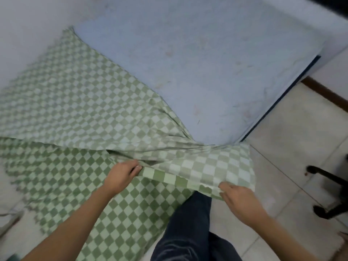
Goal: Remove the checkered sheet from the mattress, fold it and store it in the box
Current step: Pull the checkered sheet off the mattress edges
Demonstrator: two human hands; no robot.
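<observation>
The checkered sheet (75,95) is spread over the mattress's (207,63) left part and draped to the floor (282,166). Its near edge is clamped by the left grip (122,176) and the right grip (239,200), which are set apart, probably so that it can be pulled off evenly.

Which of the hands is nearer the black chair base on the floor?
Right. The right hand is just left of the black chair base; the left hand is farther left.
</observation>
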